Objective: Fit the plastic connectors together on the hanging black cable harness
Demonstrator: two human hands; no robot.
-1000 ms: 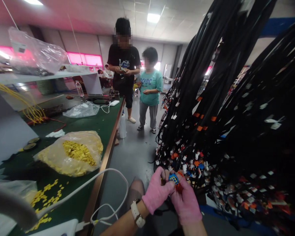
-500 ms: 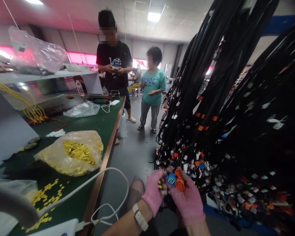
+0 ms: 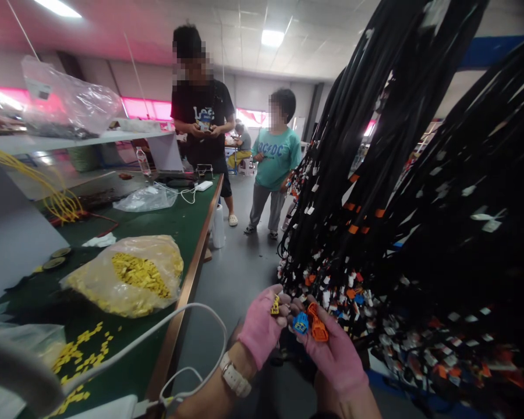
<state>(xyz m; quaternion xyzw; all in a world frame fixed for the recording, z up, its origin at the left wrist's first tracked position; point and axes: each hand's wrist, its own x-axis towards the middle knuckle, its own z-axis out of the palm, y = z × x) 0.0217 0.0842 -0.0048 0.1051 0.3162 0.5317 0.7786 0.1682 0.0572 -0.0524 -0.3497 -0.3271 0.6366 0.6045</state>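
Both hands wear pink gloves with greyish fingertips. My left hand [image 3: 264, 326] has its fingers curled around small yellow pieces [image 3: 275, 304]. Beside it, my right hand [image 3: 332, 352] holds a blue connector [image 3: 300, 323] with yellow inside and orange connectors [image 3: 318, 327] between fingers and palm. The hands are close together, low in the view, in front of hanging bundles of black cables [image 3: 358, 145]. White, orange and blue connectors [image 3: 353, 291] crowd the cable ends just behind my right hand.
On the green bench [image 3: 187, 224] at left lie an open bag of yellow pieces [image 3: 142, 273], loose yellow pieces [image 3: 81, 349] and a looping white cable [image 3: 157, 320]. Two people stand beyond: one in black [image 3: 203, 110], one in a teal shirt [image 3: 273, 154].
My left hand has moved left and slightly up, away from the connectors in my right hand, and its yellow pieces show more clearly. The person in teal has lowered an arm.
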